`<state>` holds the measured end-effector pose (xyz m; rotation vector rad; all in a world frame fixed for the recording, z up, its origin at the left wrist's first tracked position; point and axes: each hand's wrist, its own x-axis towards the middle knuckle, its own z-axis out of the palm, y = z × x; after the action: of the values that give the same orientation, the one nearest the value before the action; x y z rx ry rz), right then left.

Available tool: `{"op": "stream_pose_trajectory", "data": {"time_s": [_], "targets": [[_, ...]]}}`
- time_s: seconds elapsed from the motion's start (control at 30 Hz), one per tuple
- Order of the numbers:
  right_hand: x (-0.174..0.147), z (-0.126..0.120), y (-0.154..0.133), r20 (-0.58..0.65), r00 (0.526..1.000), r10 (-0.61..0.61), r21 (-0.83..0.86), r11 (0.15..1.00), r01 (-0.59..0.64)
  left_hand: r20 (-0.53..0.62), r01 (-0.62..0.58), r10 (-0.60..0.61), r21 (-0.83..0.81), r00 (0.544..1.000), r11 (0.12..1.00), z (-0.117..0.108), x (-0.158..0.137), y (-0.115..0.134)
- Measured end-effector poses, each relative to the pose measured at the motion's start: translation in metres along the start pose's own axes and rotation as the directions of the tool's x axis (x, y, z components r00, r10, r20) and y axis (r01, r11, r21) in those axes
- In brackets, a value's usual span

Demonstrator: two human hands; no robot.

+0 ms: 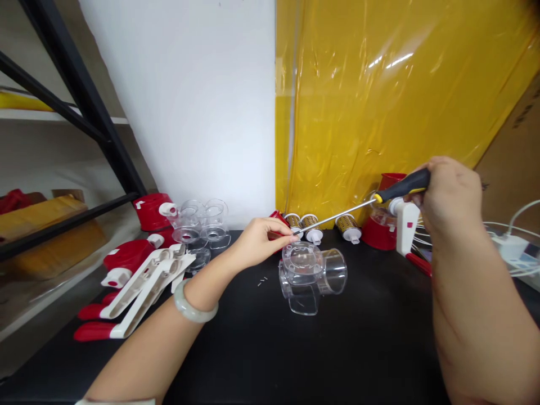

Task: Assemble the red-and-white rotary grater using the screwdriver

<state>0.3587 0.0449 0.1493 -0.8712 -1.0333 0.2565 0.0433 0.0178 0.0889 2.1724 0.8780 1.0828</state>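
Note:
My right hand (449, 194) is closed round the black and yellow handle of a long screwdriver (337, 215), whose shaft slants down to the left. At its tip, the thumb and fingers of my left hand (265, 241) are pinched together; a screw there is too small to make out. Just below the fingertips a clear plastic housing (302, 270) with a round flange and a side tube rests on the black table (358, 349). A few tiny screws (262, 280) lie on the table to the left of the housing.
White handles with red grips (139, 298), red bases (126, 254) and more clear housings (200, 225) are grouped at the left. Metal grater drums (348, 228) stand along the back wall. An assembled red and white grater (382, 225) and a white charger with cables (508, 246) are at the right.

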Motion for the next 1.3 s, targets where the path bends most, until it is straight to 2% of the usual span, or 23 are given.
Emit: {"op": "stream_pose_trajectory", "data": {"time_s": [0.13,0.3,0.5,0.73,0.83,0.9,0.97,1.03,1.1,1.2,1.3], "targets": [[-0.001,0.001,-0.002,0.007,0.999,-0.039,-0.006,0.999,0.039,0.037,-0.046,0.044,0.075,0.998,0.996,-0.002,-0.001,0.004],[-0.003,-0.002,-0.002,0.108,0.986,-0.128,0.073,0.99,0.12,0.058,-0.078,0.069,0.173,0.996,0.982,-0.007,-0.002,0.008],[-0.003,-0.005,-0.001,0.153,0.979,-0.138,0.096,0.988,0.124,0.082,-0.08,0.064,0.223,0.995,0.971,-0.01,-0.003,0.013],[-0.005,-0.003,-0.001,0.134,0.976,-0.171,0.114,0.981,0.156,0.027,-0.048,0.044,0.206,0.999,0.977,-0.009,-0.004,0.017],[-0.003,-0.005,0.002,0.123,0.976,-0.181,0.112,0.979,0.168,0.024,0.009,-0.013,0.161,1.0,0.987,-0.017,-0.005,0.019],[0.001,-0.009,0.003,0.098,0.975,-0.197,0.101,0.977,0.188,0.062,0.072,-0.079,0.105,0.995,0.992,-0.024,-0.006,0.017],[0.005,-0.012,0.003,0.071,0.975,-0.212,0.08,0.975,0.206,0.169,0.143,-0.148,0.039,0.975,0.989,-0.028,-0.008,0.013],[0.008,-0.016,0.002,0.044,0.976,-0.212,0.076,0.975,0.208,0.304,0.2,-0.193,0.008,0.933,0.98,-0.024,-0.009,0.008],[0.011,-0.017,0.0,0.016,0.98,-0.199,0.101,0.975,0.197,0.382,0.219,-0.215,0.036,0.899,0.975,-0.013,-0.01,0.005],[0.011,-0.018,-0.002,-0.019,0.986,-0.166,0.139,0.976,0.167,0.364,0.179,-0.21,0.117,0.908,0.977,0.004,-0.01,0.006],[0.011,-0.019,-0.003,-0.031,0.989,-0.148,0.151,0.977,0.151,0.313,0.145,-0.16,0.072,0.936,0.987,0.007,-0.01,0.013]]}}
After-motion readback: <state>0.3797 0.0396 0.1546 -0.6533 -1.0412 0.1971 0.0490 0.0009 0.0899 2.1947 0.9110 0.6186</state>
